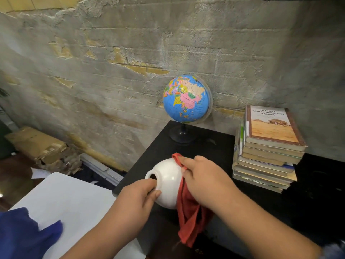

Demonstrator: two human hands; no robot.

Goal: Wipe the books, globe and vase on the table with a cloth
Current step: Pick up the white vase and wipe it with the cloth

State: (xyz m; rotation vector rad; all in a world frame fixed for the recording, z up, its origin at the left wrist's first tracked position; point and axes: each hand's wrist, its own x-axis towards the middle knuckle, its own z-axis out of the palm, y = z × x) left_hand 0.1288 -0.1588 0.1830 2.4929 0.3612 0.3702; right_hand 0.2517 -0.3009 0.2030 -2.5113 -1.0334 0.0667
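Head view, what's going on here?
A person is wiping a white vase with a red cloth. The left hand grips the vase by its mouth, tipped sideways over the black table, while the right hand holds the cloth against its rounded body. The globe and the stack of books stand behind, with no hand on them.

Forearms extended, left grip (139,193) curls round the vase (168,176) neck, right grip (201,176) clutches the cloth (188,212).

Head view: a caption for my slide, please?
Left hand holds white vase; right hand presses red cloth against it.
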